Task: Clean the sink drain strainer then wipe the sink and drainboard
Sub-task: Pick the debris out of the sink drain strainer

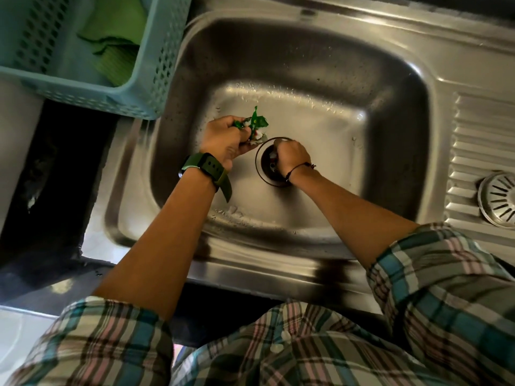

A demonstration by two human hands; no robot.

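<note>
Clearing drain (267, 165): left hand (223, 140) grips scraps (255, 125), right hand (292, 158) curled in drain; strainer (498, 199) on drainboard (479, 135), wiping undone.

Inside the steel sink (348, 87), the basin floor beyond and to the right of both hands lies bare and wet. The right hand (292, 157) fills the drain opening (264, 168), curled into it. Just left of it, the left hand (223, 137) grips green and white scraps (255, 125). Further left, a teal basket (156, 79) overhangs the sink's rim. Far right, a strainer (498, 199) rests on the ridged drainboard (479, 135).
</note>
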